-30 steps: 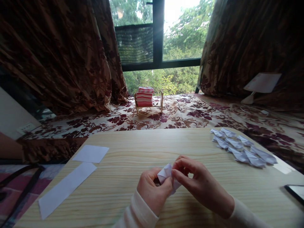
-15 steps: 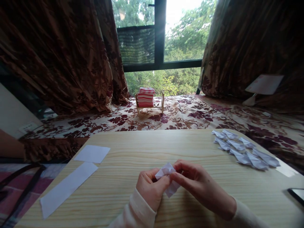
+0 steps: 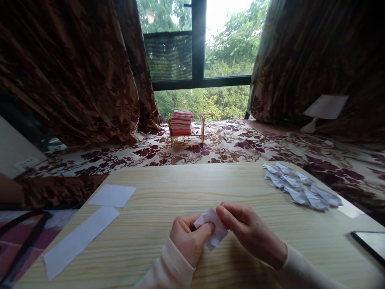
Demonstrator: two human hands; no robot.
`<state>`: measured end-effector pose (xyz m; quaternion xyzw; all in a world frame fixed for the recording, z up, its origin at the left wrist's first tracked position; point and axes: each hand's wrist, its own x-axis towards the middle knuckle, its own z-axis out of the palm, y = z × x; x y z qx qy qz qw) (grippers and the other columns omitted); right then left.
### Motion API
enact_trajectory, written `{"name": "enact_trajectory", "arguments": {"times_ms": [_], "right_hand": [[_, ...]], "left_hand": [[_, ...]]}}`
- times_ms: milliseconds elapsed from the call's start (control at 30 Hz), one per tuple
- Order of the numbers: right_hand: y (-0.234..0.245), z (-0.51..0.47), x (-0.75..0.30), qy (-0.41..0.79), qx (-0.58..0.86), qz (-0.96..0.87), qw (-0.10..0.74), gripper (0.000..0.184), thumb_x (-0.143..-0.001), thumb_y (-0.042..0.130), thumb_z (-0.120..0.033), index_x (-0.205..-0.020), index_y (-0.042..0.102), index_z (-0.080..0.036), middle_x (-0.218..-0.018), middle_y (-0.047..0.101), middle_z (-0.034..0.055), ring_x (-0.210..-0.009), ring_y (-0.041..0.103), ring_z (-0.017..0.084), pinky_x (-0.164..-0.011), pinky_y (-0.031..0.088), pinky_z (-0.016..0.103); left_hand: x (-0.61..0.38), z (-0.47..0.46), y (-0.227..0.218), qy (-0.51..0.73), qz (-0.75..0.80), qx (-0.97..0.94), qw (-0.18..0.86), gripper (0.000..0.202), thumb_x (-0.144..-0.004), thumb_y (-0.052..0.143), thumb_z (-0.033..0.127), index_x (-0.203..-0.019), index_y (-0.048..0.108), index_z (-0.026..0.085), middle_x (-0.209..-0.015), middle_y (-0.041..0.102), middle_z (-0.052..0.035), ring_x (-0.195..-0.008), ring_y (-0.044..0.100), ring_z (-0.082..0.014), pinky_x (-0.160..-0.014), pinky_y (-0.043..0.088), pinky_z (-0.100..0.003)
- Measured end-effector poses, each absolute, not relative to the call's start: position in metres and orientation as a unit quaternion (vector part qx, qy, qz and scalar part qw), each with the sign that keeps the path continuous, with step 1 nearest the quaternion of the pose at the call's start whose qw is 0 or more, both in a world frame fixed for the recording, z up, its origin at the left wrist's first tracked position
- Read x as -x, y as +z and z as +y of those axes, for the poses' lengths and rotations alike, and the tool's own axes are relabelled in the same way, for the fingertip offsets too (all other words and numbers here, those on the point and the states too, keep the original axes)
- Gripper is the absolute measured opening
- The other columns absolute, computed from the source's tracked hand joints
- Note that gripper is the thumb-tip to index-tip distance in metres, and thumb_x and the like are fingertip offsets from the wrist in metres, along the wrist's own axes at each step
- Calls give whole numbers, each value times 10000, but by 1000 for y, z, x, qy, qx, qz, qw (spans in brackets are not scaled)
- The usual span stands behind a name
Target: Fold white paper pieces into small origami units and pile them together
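Observation:
Both hands meet over the near middle of a light wooden table (image 3: 168,188). My left hand (image 3: 188,239) and my right hand (image 3: 251,233) pinch a small folded white paper piece (image 3: 210,226) between thumbs and fingers, just above the tabletop. Cream sleeves cover both wrists. A row of several finished folded paper pieces (image 3: 300,188) lies at the table's right side, well away from my hands.
A long white paper strip (image 3: 80,241) and a small white paper sheet (image 3: 112,195) lie at the table's left. A dark phone or tablet (image 3: 371,243) sits at the right edge. Beyond the table are a floral bedspread (image 3: 228,144), a small wooden rack with striped cloth (image 3: 183,124), curtains and a window.
The folded paper has turned and flattened a little between my fingers, dropping slightly lower. Both hands stay in the same spot.

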<state>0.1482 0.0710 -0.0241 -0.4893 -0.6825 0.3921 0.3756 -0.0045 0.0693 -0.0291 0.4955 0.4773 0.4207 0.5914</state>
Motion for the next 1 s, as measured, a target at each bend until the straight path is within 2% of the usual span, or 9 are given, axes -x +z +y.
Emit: {"name": "enact_trajectory", "arguments": {"times_ms": [200, 333, 500, 633, 867, 1000], "right_hand": [[-20, 72, -151, 382, 445, -705, 398, 311, -857, 521, -394, -683, 596, -147, -648, 517, 6, -595, 458, 121, -532, 370, 236], [-26, 73, -152, 462, 453, -639, 416, 353, -827, 552, -457, -675, 573, -139, -609, 497, -10, -558, 424, 103, -496, 339, 221], [-31, 75, -151, 526, 453, -586, 419, 406, -793, 570, -518, -693, 560, -124, -605, 488, -11, -543, 402, 94, -487, 315, 217], [-29, 76, -148, 537, 434, -596, 410, 405, -779, 591, -510, -701, 571, -113, -608, 476, -11, -556, 399, 97, -492, 310, 217], [-30, 74, -144, 492, 422, -629, 429, 411, -813, 545, -520, -714, 548, -121, -604, 462, -15, -559, 387, 97, -496, 310, 217], [-34, 75, -140, 502, 441, -596, 445, 491, -797, 512, -601, -595, 462, -157, -561, 370, -40, -529, 326, 84, -459, 266, 212]], "left_hand": [[1, 68, -27, 411, 468, -504, 598, 213, -624, 646, 282, -606, 737, 91, -522, 622, -37, -532, 502, -140, -533, 366, -250], [0, 66, -20, 415, 457, -479, 624, 232, -628, 674, 303, -678, 761, 93, -559, 659, -41, -567, 535, -147, -581, 402, -255], [2, 67, -20, 408, 458, -487, 622, 232, -639, 665, 308, -609, 740, 91, -509, 609, -19, -514, 470, -113, -532, 357, -234], [1, 69, -32, 410, 452, -509, 607, 279, -651, 641, 356, -661, 742, 96, -524, 584, -19, -547, 483, -136, -548, 358, -247], [-4, 68, -44, 434, 462, -559, 534, 344, -678, 598, 405, -540, 700, 106, -589, 526, -37, -611, 481, -165, -548, 364, -254], [-4, 67, -39, 433, 462, -549, 546, 309, -659, 601, 362, -510, 685, 105, -594, 528, -34, -583, 451, -144, -528, 346, -249]]}}
